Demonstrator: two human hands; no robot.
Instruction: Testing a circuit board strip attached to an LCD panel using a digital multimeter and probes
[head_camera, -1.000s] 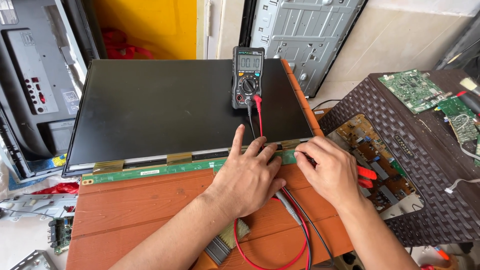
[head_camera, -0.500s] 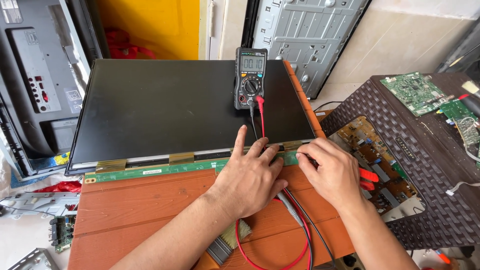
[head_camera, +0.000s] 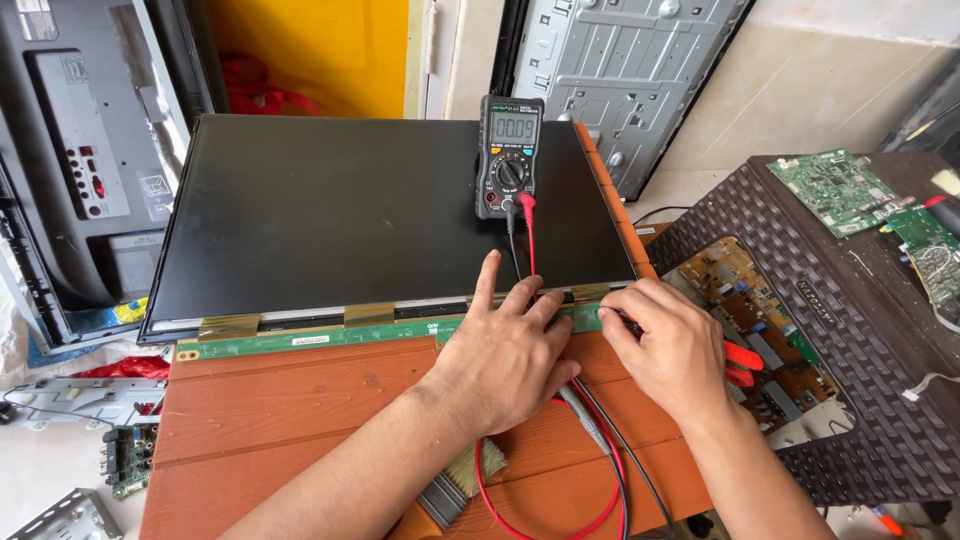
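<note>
- The left hand (head_camera: 510, 345) lies flat with fingers spread on the long green driver board (head_camera: 330, 335) at the near edge of the black display panel (head_camera: 380, 215); it grasps nothing that I can see. Leaning hard here could crack the panel edge or tear the gold ribbon tabs (head_camera: 368, 315).
- The right hand (head_camera: 672, 350) is curled over the board's right end. A red probe handle (head_camera: 742, 355) pokes out beside it, but whether the fingers clench it I cannot tell. A slipping tip could bridge neighbouring contacts.
- The red and black leads (head_camera: 520, 240) run across the panel to the multimeter (head_camera: 509, 155), which rests on the glass; a tug on them could drag it and scratch the surface.
- Slack lead loops over the wooden table (head_camera: 290, 400) near a brush (head_camera: 460, 480) and could snag a wrist.
</note>
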